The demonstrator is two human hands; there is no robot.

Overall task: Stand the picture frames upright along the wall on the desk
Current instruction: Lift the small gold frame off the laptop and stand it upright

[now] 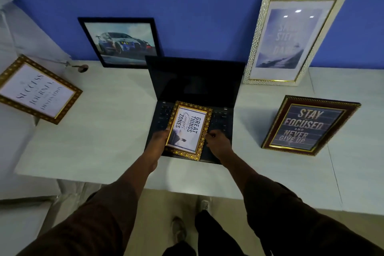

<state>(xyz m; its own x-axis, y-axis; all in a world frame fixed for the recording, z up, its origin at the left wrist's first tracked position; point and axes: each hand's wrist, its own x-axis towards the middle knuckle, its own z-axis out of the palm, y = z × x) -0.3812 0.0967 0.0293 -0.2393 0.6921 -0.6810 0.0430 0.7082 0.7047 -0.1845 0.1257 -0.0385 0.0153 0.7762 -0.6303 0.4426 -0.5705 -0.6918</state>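
Note:
A small gold-framed picture point(188, 129) reading "Great things" lies over the keyboard of an open laptop point(193, 87). My left hand point(159, 141) grips its left edge and my right hand point(218, 141) holds its right edge. A black-framed car picture point(122, 42) and a tall white-and-gold frame point(291, 37) lean upright against the blue wall point(197, 6). A dark red "Stay focused" frame point(309, 125) stands propped on the desk at the right, away from the wall. A gold "Success" frame point(37, 89) sits tilted at the left.
The white desk point(104, 127) runs along the blue wall, with its front edge near my body. A small round dark object point(82, 68) lies near the wall at the left. A pale surface point(18, 33) borders the desk on the left.

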